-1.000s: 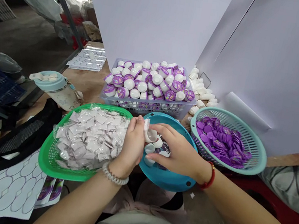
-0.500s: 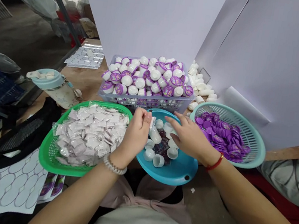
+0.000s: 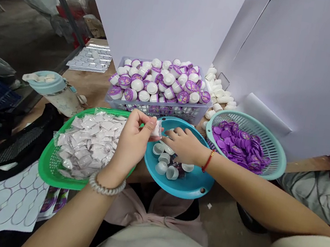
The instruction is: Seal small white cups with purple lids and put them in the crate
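The worktop (image 3: 95, 87) is wooden and is screened at the back by white panels (image 3: 175, 16). Four containers stand on it:

1. A green basket (image 3: 51, 168) on the left, heaped with small clear packets.
2. A lilac crate (image 3: 154, 110) at the back, piled with closed white-and-purple capsules.
3. A teal basket (image 3: 275, 159) on the right, holding purple lids (image 3: 240, 143).
4. A blue dish (image 3: 193, 184) at the centre front, between the two baskets and nearest the person.

The left hand (image 3: 130, 143) hangs over the seam between the green basket and the blue dish. Its grip is closed on one sachet (image 3: 156, 129), pinched between thumb and fingertips. The free end of the sachet points right, over the dish rim.

The right hand (image 3: 185, 145) lies palm down inside the blue dish, with its fingers curled over the white cups (image 3: 161, 167). Whether its grip encloses a cup cannot be told, because the fingers hide it.

Key relation: the sachet is just left of the right fingertips, nearly touching them. The open cups lie directly below and slightly right of the sachet, most with mouths up. The right hand is the nearer to the cups, and the left hand is the nearer to the packets
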Motion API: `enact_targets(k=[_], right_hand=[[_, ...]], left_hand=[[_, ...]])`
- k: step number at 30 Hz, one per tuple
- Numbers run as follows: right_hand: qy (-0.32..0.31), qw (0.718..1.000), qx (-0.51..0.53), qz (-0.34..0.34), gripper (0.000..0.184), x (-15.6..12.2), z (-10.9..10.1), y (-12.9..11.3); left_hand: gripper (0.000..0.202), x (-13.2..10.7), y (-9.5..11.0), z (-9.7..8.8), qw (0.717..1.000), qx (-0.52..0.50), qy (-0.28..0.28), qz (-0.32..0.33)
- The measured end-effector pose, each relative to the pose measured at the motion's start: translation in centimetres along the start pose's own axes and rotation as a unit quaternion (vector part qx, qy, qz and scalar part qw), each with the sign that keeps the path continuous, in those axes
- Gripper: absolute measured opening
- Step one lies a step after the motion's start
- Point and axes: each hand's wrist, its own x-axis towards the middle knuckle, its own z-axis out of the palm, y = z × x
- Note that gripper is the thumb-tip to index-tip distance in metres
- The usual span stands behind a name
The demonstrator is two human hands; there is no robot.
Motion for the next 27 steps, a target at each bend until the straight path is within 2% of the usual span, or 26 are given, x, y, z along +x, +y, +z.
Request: enact_targets(k=[2, 4, 5, 7, 8, 10, 12, 13, 15, 17, 19, 21, 22, 24, 25, 27], right_hand=[[-0.032, 0.999, -0.026, -0.02, 0.047, 1.6, -0.1, 0.5], [-0.042, 0.999, -0.021, -0.018, 0.039, 2.3, -0.6, 1.3], [-0.027, 1.0, -0.004, -0.007, 0.042, 2.2, -0.9, 1.6], [0.041, 0.996, 0.082, 0.021, 0.055, 1.3, -1.6, 2.1], [0.091, 0.984, 0.15, 0.035, 0.062, 0.7, -1.8, 2.1], [0.202, 0.933, 0.292, 0.053, 0.071, -0.8, -2.2, 1.4], [0.294, 0.874, 0.381, 0.065, 0.067, -2.1, -2.5, -0.3], [0.321, 0.855, 0.402, 0.067, 0.064, -2.8, -2.7, -1.2], [0.349, 0.837, 0.419, 0.051, 0.059, -3.8, -3.1, -2.9], [0.358, 0.828, 0.431, 0.024, 0.059, -4.6, -3.7, -3.9], [0.363, 0.806, 0.466, 0.025, 0.051, -5.0, -4.3, -4.0], [0.347, 0.787, 0.508, 0.055, 0.042, -5.0, -4.9, -3.6], [0.337, 0.788, 0.512, 0.062, 0.038, -4.9, -5.2, -3.4], [0.327, 0.811, 0.482, 0.054, 0.034, -4.5, -5.6, -3.1], [0.334, 0.821, 0.461, 0.047, 0.035, -4.3, -5.8, -3.0], [0.375, 0.813, 0.441, 0.049, 0.038, -4.2, -5.9, -2.6]], left_hand=[[0.035, 0.0, -0.1, -0.2, 1.0, -0.026, 0.009, -0.012], [0.025, -0.1, 0.0, -0.8, 1.0, 0.0, 0.024, -0.01], [0.019, -0.3, 0.0, -1.2, 0.999, 0.022, 0.028, -0.011], [0.012, -0.8, 0.1, -2.0, 0.997, 0.067, 0.022, -0.021], [0.016, -1.1, 0.2, -2.2, 0.996, 0.083, 0.016, -0.028], [0.026, -1.8, 0.1, -2.1, 0.993, 0.109, -0.004, -0.045], [0.04, -2.5, -0.1, -1.3, 0.99, 0.112, -0.046, -0.072], [0.046, -2.9, -0.2, -0.7, 0.989, 0.095, -0.07, -0.088], [0.048, -3.5, -0.4, 0.4, 0.987, 0.035, -0.107, -0.115], [0.042, -4.0, -0.3, 1.1, 0.988, -0.018, -0.106, -0.112], [0.036, -4.3, 0.1, 1.2, 0.992, -0.005, -0.096, -0.081], [0.029, -4.5, 0.6, 0.7, 0.992, 0.061, -0.103, -0.047], [0.025, -4.7, 0.9, 0.5, 0.989, 0.094, -0.112, -0.037], [0.025, -5.0, 1.2, -0.1, 0.983, 0.118, -0.135, -0.038], [0.028, -5.2, 1.2, -0.4, 0.983, 0.103, -0.146, -0.05], [0.04, -5.5, 1.2, -0.9, 0.981, 0.038, -0.169, -0.09]])
